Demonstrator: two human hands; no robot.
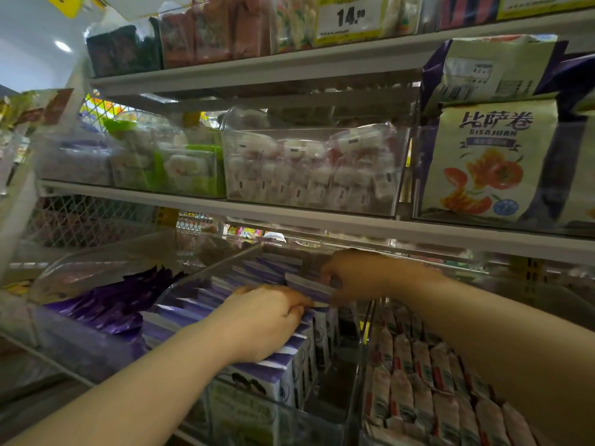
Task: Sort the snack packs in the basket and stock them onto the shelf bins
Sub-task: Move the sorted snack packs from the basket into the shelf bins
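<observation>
A clear shelf bin [206, 272] at lower centre holds a row of purple-and-white snack packs [289, 365] standing on edge. My left hand [264, 320] lies on top of the front packs, fingers curled over their upper edges. My right hand [354, 275] reaches in from the right and pinches one purple pack [306, 286] at the top of the row. The basket is out of view.
A bin of dark purple foil packs [106, 304] sits to the left, a bin of red-and-white wrapped snacks [428, 381] to the right. The shelf above carries bins of green packs [180, 162], pink-white packs [309, 175] and large pizza-roll bags [489, 162]. A price tag [351, 19] hangs higher up.
</observation>
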